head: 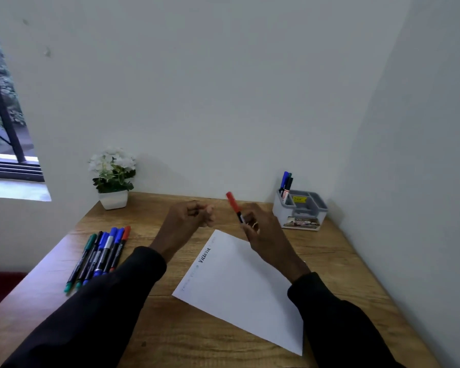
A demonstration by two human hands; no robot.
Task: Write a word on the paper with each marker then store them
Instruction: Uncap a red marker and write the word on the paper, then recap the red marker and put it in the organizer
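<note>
A white sheet of paper (239, 285) lies slanted on the wooden desk (170, 328), with the word "Victoria" in dark ink and fainter words along its upper left edge. My right hand (260, 229) grips a red-capped marker (234, 204) raised above the paper's far corner, cap end pointing up and away. My left hand (194, 213) hovers beside it with fingers curled; nothing shows inside it. Several markers (101, 253), green, black, blue and red, lie side by side at the left. A grey organiser (300, 211) at the back right holds three markers (286, 183) upright.
A white pot of white flowers (113, 179) stands at the desk's back left against the wall. Walls close the desk in behind and on the right. A window (3, 128) is at the far left. My dark sleeves cover the near desk.
</note>
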